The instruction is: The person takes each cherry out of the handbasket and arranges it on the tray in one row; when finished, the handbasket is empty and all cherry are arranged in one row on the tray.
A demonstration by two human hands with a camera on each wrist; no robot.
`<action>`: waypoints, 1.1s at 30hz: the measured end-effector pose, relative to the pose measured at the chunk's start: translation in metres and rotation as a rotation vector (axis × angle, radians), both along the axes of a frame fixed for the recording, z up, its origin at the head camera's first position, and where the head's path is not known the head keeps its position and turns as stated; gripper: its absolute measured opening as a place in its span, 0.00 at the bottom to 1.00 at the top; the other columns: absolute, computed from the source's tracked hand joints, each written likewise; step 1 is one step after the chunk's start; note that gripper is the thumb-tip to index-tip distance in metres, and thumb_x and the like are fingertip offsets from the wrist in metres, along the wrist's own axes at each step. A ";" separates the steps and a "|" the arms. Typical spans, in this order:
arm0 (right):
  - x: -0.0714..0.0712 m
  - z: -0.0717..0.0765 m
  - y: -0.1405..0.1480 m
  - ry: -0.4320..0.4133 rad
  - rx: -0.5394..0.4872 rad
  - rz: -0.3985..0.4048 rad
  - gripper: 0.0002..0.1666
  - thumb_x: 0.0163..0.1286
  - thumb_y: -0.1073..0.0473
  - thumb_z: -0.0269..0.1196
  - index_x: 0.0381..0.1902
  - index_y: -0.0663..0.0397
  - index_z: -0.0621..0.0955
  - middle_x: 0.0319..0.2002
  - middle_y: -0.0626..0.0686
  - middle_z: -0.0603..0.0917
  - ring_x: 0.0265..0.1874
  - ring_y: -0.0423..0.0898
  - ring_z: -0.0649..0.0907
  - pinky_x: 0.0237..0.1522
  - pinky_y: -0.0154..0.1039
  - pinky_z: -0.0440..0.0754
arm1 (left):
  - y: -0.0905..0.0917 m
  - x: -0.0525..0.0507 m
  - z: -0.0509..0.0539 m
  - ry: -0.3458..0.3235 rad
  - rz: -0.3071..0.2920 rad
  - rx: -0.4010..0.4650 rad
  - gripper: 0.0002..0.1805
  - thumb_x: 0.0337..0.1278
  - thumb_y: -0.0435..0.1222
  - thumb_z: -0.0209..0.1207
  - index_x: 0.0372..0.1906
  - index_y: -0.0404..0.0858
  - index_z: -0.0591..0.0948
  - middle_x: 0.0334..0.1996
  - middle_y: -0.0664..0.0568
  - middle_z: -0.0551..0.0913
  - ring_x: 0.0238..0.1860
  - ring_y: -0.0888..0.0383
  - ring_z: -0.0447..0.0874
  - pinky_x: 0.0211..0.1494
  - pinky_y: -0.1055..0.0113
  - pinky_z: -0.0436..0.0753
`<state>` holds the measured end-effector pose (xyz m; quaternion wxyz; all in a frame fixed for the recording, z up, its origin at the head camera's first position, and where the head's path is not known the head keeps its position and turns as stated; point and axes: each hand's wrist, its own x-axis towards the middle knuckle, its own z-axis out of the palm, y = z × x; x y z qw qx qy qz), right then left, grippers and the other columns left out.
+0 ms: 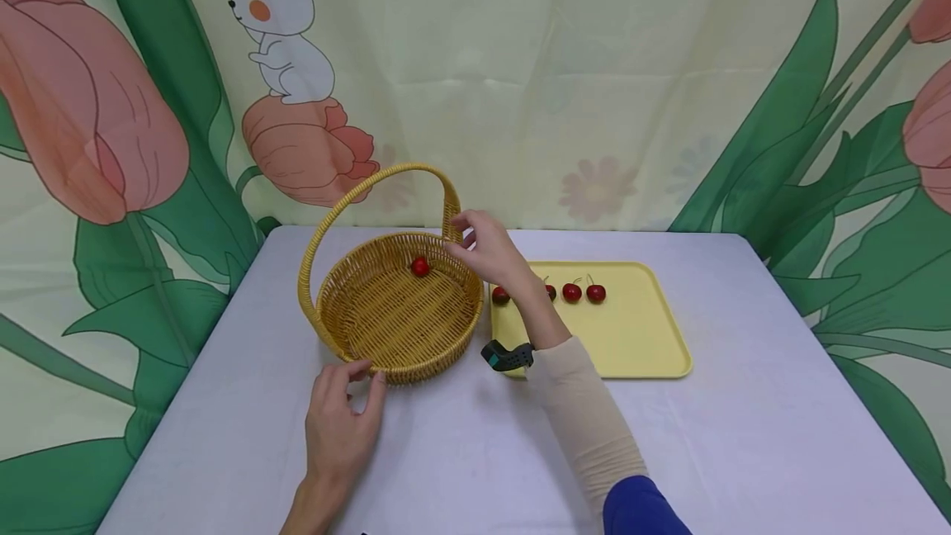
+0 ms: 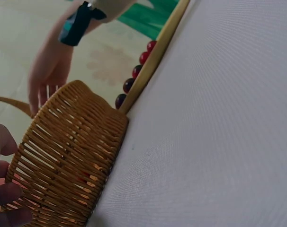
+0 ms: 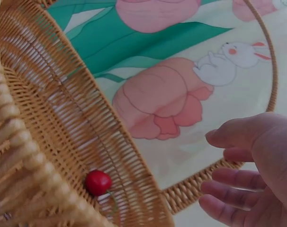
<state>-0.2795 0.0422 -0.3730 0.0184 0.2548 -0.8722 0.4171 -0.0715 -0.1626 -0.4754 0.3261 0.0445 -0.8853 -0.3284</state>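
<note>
A round wicker basket [image 1: 401, 370] with a tall arched handle [image 1: 319, 238] stands left of centre on the table. One red cherry [image 1: 420, 267] lies inside it toward the back; its stem shows in the right wrist view. My right hand [image 1: 490, 250] is at the handle's rear right end, fingers loosely bent, holding nothing; whether it touches the handle is unclear. At the basket's front left rim is my left hand [image 1: 345, 415], thumb and fingers spread apart. In the left wrist view its fingers [image 2: 8, 194] overlap the wicker edge, and contact is hard to judge.
Right of the basket lies a yellow tray [image 1: 631, 345] with several dark red cherries [image 1: 596, 294] in a row along its back part, some hidden behind the right forearm. A white cloth covers the table [image 1: 743, 436]. Behind it hangs a printed curtain [image 1: 520, 106].
</note>
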 end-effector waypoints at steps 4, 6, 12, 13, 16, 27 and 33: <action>-0.005 -0.004 -0.010 -0.008 0.013 0.023 0.26 0.70 0.55 0.64 0.62 0.60 0.76 0.56 0.59 0.80 0.46 0.52 0.82 0.47 0.44 0.83 | 0.000 -0.001 -0.001 0.007 -0.001 0.006 0.13 0.53 0.35 0.70 0.44 0.38 0.83 0.37 0.52 0.80 0.42 0.58 0.79 0.40 0.77 0.71; -0.008 -0.007 -0.015 -0.019 0.026 0.026 0.25 0.70 0.54 0.63 0.61 0.59 0.76 0.56 0.59 0.81 0.48 0.53 0.83 0.50 0.45 0.83 | 0.000 -0.001 -0.001 0.010 -0.004 0.006 0.13 0.53 0.34 0.70 0.44 0.38 0.83 0.37 0.52 0.80 0.42 0.58 0.79 0.40 0.74 0.73; -0.014 -0.014 -0.028 -0.075 0.044 0.059 0.26 0.71 0.53 0.63 0.63 0.58 0.76 0.59 0.59 0.82 0.52 0.52 0.83 0.54 0.46 0.83 | 0.001 -0.001 -0.001 0.008 -0.001 -0.015 0.13 0.53 0.35 0.70 0.44 0.39 0.83 0.37 0.52 0.80 0.42 0.58 0.79 0.39 0.66 0.77; -0.015 -0.015 -0.030 -0.083 0.047 0.067 0.26 0.71 0.53 0.62 0.63 0.59 0.76 0.59 0.59 0.82 0.52 0.52 0.83 0.55 0.46 0.83 | 0.002 -0.001 -0.001 0.008 0.000 -0.018 0.13 0.53 0.35 0.70 0.43 0.39 0.83 0.37 0.52 0.80 0.42 0.58 0.79 0.39 0.66 0.77; -0.017 -0.017 -0.036 -0.094 0.067 0.081 0.26 0.71 0.53 0.62 0.63 0.59 0.76 0.59 0.59 0.82 0.53 0.52 0.83 0.55 0.46 0.83 | 0.001 -0.001 -0.001 0.015 -0.005 -0.018 0.13 0.52 0.34 0.70 0.43 0.38 0.83 0.37 0.51 0.81 0.42 0.58 0.79 0.39 0.67 0.76; -0.030 -0.026 -0.067 -0.088 0.223 0.090 0.24 0.72 0.54 0.62 0.62 0.58 0.77 0.59 0.56 0.82 0.60 0.50 0.81 0.62 0.45 0.78 | -0.002 -0.002 -0.002 0.064 -0.021 -0.001 0.12 0.52 0.33 0.69 0.42 0.38 0.84 0.36 0.50 0.81 0.41 0.57 0.80 0.41 0.79 0.70; -0.034 -0.037 -0.071 -0.139 0.299 0.073 0.24 0.73 0.51 0.61 0.62 0.55 0.77 0.57 0.54 0.83 0.57 0.49 0.82 0.59 0.45 0.79 | -0.002 -0.002 -0.003 0.064 -0.026 -0.008 0.11 0.52 0.33 0.69 0.42 0.39 0.84 0.36 0.53 0.81 0.41 0.58 0.79 0.41 0.78 0.71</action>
